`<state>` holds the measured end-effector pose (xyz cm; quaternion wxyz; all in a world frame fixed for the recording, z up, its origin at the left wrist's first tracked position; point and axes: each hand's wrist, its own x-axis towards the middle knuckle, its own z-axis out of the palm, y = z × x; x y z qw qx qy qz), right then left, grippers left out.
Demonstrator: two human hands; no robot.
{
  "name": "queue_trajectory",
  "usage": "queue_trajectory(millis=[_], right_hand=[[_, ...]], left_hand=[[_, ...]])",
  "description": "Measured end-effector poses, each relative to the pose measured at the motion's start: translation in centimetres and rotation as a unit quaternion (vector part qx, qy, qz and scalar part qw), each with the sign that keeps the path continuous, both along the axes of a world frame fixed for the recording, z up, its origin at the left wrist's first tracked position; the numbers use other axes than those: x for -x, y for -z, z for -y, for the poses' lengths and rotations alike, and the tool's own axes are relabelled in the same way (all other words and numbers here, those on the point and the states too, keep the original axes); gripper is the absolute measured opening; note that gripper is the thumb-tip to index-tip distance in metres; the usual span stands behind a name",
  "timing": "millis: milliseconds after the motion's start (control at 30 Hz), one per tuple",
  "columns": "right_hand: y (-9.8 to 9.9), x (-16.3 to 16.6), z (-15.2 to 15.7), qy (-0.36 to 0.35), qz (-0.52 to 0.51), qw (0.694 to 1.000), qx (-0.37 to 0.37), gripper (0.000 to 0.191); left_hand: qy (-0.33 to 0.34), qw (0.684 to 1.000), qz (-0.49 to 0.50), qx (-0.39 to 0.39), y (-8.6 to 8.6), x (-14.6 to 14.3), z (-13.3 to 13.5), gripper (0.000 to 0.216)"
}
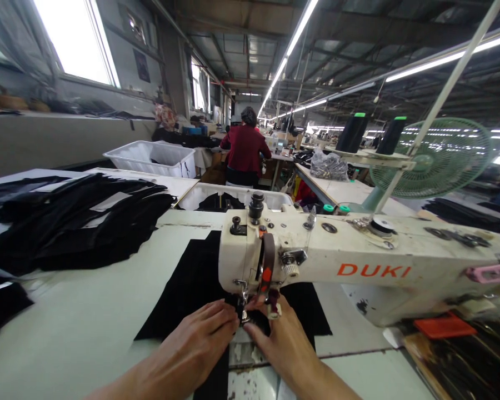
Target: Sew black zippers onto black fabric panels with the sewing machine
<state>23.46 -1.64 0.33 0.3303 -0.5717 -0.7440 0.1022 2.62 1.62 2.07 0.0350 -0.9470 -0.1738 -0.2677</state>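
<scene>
Tabletop (108,311), cloth (183,289) beneath left grip (204,335)

Well beyond the fingers (223,312), a person in a dark red top (246,147) faces away. Farther left of the fingers than that person stands a white plastic crate (150,162). Ahead and to the right of the fingers, a crumpled clear bag (328,165) rests on a white table (345,190), with a green fan (452,158) farther right. Nearer, right of the fingers, lies a flat red piece (444,326). High to their left is a bright window (81,39).
</scene>
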Motion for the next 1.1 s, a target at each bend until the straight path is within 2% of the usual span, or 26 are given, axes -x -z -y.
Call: queue_trajectory(millis=[100,300,533,667,800,867,967,1100], right_hand=[[0.2,-0.1,-0.3,0.006,0.017,1.000,-0.001,0.029],[1.4,0.5,-0.6,0.034,0.117,0.988,-0.096,0.033],[0.5,1.9,-0.8,0.058,0.148,0.983,-0.090,0.031],[0.2,1.6,-2.7,0.063,0.165,0.982,-0.072,0.010],[-0.4,0.3,-3.4,0.025,0.176,0.981,-0.079,0.011],[-1.1,-0.5,-2.5,0.002,0.178,0.980,-0.091,0.011],[-2.0,-1.6,-0.4,-0.042,0.183,0.975,-0.117,0.028],[-1.7,-1.7,0.8,-0.126,0.183,0.956,-0.193,0.024]], left_hand=[[0.005,1.000,-0.010,-0.011,-0.3,-0.1,-0.1,0.037],[0.004,1.000,-0.006,-0.009,-0.3,-0.1,-0.4,0.037],[0.004,1.000,-0.022,0.010,-0.5,-0.1,-0.2,0.038],[0.007,0.999,-0.031,0.015,-0.2,0.1,-0.2,0.040],[0.000,0.999,-0.034,0.015,-0.2,0.3,0.0,0.042],[-0.007,0.999,-0.034,0.014,-0.3,0.3,0.1,0.041],[-0.015,0.999,-0.029,0.012,-0.4,0.3,0.2,0.038],[-0.021,0.999,-0.024,0.008,-0.4,0.3,0.3,0.039]])
